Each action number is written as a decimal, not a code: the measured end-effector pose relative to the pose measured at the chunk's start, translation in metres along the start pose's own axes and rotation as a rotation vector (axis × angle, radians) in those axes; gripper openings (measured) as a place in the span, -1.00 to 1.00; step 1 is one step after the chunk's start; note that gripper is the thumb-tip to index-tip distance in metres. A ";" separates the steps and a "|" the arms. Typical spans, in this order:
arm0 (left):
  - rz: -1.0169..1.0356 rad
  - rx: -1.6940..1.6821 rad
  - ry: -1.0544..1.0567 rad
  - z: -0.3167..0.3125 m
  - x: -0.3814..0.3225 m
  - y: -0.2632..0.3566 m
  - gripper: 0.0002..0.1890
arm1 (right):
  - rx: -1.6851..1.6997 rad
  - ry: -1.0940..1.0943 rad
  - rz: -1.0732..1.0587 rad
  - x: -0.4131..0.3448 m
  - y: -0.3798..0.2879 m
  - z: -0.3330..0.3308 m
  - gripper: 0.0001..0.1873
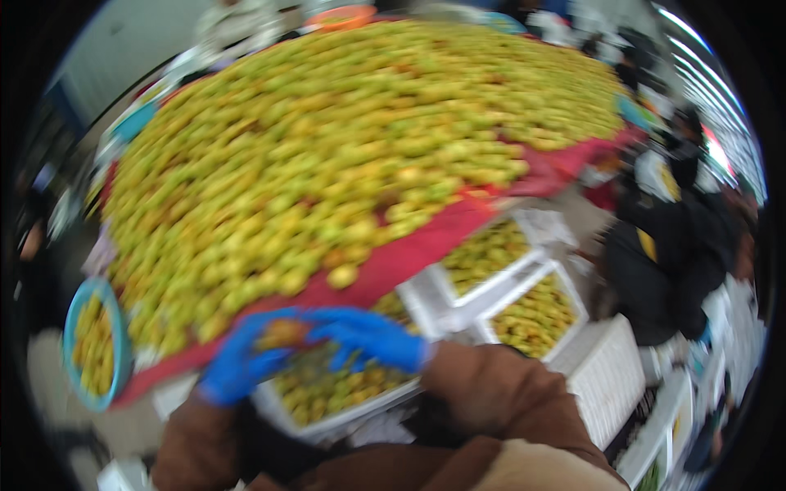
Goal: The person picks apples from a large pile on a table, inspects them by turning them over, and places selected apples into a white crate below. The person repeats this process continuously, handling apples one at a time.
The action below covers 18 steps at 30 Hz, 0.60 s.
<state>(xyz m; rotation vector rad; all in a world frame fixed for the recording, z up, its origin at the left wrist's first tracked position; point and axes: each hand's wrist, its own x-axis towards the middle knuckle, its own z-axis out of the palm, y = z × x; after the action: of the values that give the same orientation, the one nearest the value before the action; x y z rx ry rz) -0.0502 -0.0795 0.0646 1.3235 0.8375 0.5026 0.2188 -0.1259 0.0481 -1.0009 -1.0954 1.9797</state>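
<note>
Both of my hands wear blue gloves and are over a white foam box [353, 420] of small yellow-green fruits, in front of me. My left hand [242, 356] is closed around a brownish-orange fruit [282, 334]. Coming from the other side, my right hand [374, 337] has its fingers apart, with the fingertips close to that fruit; blur hides whether they touch it. Just beyond my hands, a large heap of yellow-green fruits [325, 153] covers a red cloth [417, 251]. Some fruits in the heap are orange or brown.
More white foam boxes of fruit [534, 319] stand to the right, beside a white foam block [605, 374]. A blue basin [126, 344] of fruits leans at the left. An orange basin [341, 18] sits at the far edge. Several people are around the heap, including one in dark clothing [657, 264].
</note>
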 end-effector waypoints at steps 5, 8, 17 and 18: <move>0.262 0.540 -0.023 0.043 0.012 -0.027 -0.52 | -0.134 -0.006 -0.004 -0.003 0.001 0.002 -0.54; 0.112 0.481 0.036 0.033 -0.010 -0.061 -0.55 | -0.425 0.031 0.227 -0.010 -0.002 -0.032 -0.68; -0.075 0.779 0.400 0.036 -0.052 -0.163 -0.34 | -1.447 0.345 0.036 0.021 0.079 -0.089 -0.62; -0.052 0.846 0.428 0.039 -0.051 -0.164 -0.32 | -1.450 0.293 -0.014 0.026 0.082 -0.085 -0.62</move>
<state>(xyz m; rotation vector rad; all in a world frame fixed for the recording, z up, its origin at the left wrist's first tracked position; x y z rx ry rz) -0.0738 -0.1759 -0.0812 1.9868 1.5384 0.4038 0.2639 -0.1084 -0.0623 -1.8173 -2.3361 0.6978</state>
